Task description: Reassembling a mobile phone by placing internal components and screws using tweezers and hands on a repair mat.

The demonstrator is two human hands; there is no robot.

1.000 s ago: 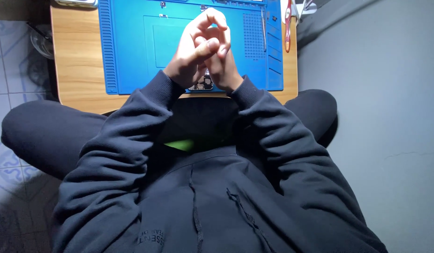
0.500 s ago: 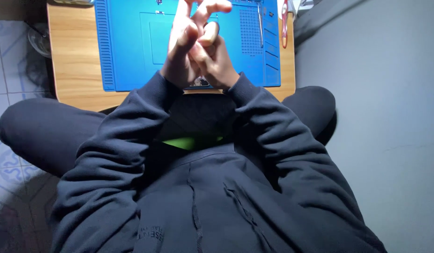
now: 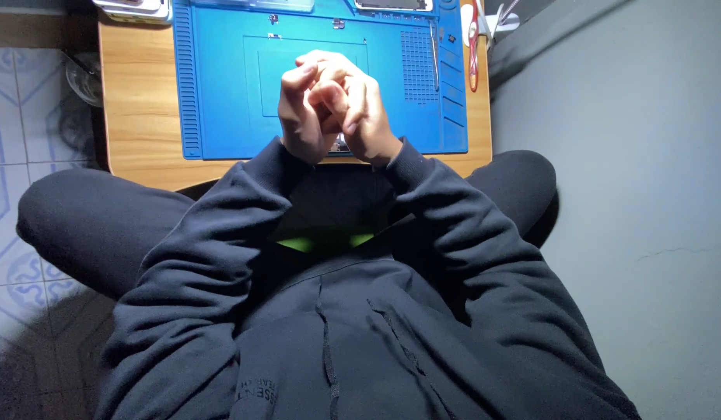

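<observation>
Right now the left hand and right hand sit clasped, fingers pressed together, above the blue mat at twelve o'clock on the bench.

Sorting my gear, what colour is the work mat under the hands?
Bright blue, the work mat shows best in the head view.

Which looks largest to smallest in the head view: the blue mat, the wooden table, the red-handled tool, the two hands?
1. wooden table, partly covered
2. blue mat
3. left hand and right hand, alike, and nearer the camera
4. red-handled tool
</observation>
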